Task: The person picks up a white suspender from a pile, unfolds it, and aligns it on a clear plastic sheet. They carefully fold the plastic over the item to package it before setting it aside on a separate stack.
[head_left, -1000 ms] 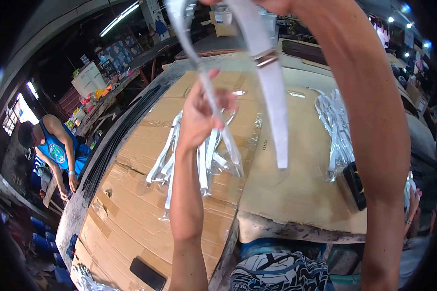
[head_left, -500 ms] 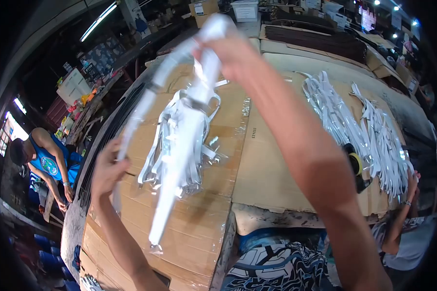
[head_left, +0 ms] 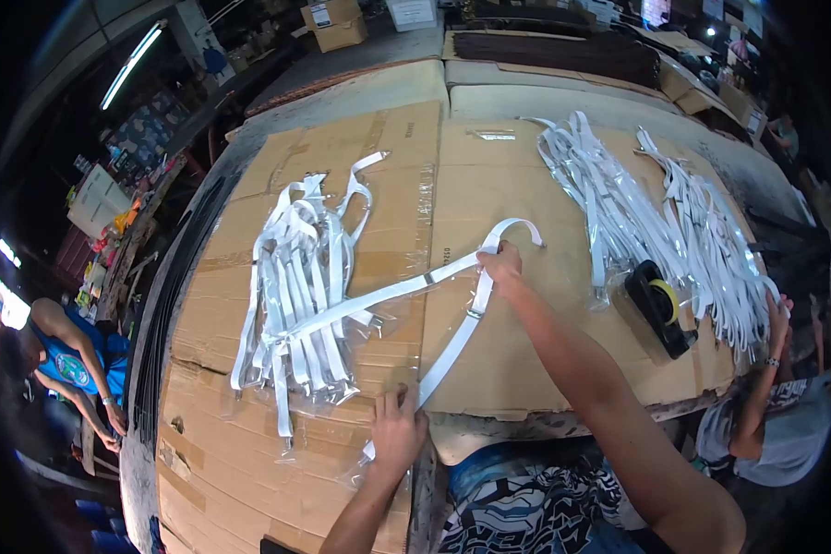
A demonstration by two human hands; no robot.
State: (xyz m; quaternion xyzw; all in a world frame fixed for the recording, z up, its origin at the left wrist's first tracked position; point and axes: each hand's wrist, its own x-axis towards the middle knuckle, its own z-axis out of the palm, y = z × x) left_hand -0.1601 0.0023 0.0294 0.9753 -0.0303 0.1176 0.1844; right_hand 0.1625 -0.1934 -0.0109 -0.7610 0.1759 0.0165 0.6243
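Observation:
My right hand (head_left: 501, 265) is closed round a white strap (head_left: 448, 358), pinching it where it folds into a loop. One length of the strap slants down-left across the pile, and the other runs down to my left hand (head_left: 398, 432). The fingers of that hand are curled over the lower length, with the strap's end showing past them in clear plastic. Small metal-looking adjusters sit on the strap. Left of my hands, a pile of similar white straps (head_left: 295, 286) in clear plastic lies on the cardboard (head_left: 388, 138).
Two more bundles of white straps (head_left: 609, 203) (head_left: 711, 249) lie at right, beside a black tape dispenser (head_left: 657, 309). One person's hand (head_left: 778, 319) touches the far-right bundle. Another person in blue (head_left: 74, 360) is beyond the left edge. Cardboard boxes (head_left: 334, 25) stand at the back.
Both hands have come down from above the left pile and moved toward me and to the right, bringing the strap over the middle of the cardboard. The view has shifted too.

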